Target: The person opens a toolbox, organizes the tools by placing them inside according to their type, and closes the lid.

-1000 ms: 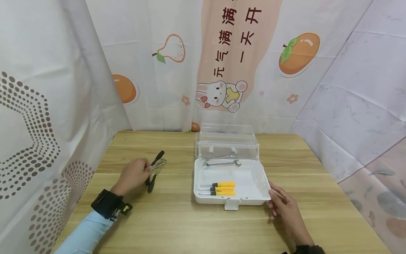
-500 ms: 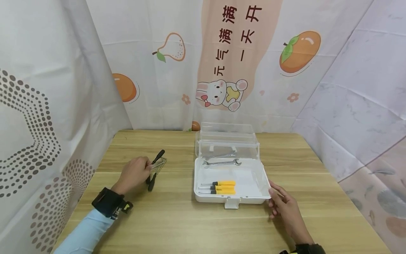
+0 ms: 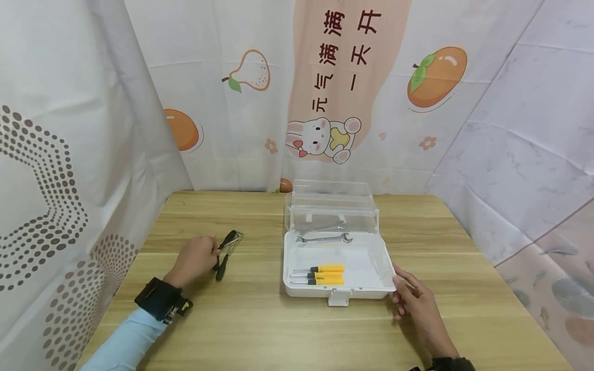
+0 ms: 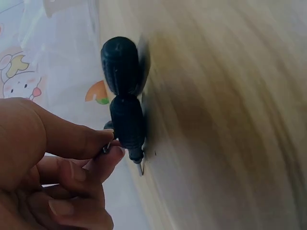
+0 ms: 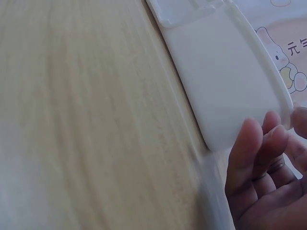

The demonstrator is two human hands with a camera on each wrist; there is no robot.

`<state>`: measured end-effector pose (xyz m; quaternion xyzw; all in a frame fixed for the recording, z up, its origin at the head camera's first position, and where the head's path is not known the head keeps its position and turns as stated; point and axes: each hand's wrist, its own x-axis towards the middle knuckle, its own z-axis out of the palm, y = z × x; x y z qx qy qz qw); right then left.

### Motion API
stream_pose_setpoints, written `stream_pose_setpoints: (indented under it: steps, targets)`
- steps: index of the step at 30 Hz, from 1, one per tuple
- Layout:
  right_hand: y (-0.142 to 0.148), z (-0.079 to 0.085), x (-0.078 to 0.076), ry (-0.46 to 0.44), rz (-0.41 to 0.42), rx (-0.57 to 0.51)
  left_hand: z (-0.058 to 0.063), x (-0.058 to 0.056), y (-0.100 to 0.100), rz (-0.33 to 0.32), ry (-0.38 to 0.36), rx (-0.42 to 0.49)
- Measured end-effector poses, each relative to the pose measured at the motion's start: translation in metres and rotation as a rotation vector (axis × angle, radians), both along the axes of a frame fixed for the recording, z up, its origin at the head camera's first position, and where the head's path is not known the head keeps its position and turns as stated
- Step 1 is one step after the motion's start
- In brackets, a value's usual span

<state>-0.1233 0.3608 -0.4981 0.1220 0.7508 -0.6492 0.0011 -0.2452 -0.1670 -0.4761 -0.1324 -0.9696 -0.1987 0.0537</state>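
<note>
Wood-grain table (image 3: 260,324), fruit-print curtain (image 3: 209,62) behind. White toolbox (image 3: 308,293) stands right of centre, transparent lid (image 3: 333,202) tipped back, presumably for access; yellow-handled screwdrivers (image 3: 330,275) lie parallel inside, probably to save room. Your right hand (image 3: 419,306) grips the toolbox's near right corner, likely steadying it. Your left hand (image 3: 195,260) pinches something thin among black-handled tools (image 4: 128,122) at table left; which tool, cannot tell.

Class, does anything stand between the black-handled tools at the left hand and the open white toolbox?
Nothing visible does: only tabletop lies between the black-handled tools and the toolbox, its lid standing open.
</note>
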Motion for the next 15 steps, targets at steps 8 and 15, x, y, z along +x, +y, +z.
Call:
stream_pose_setpoints:
  steps: [8,15]
  targets:
    - [-0.0002,-0.0003,0.0011,0.012,0.004,-0.009,0.0035,0.0014,0.0023,0.029,-0.002,0.028]
    - [-0.0013,0.0006,0.0014,0.009,-0.001,-0.011,0.0065,0.0023,0.0013,0.042,0.049,0.043]
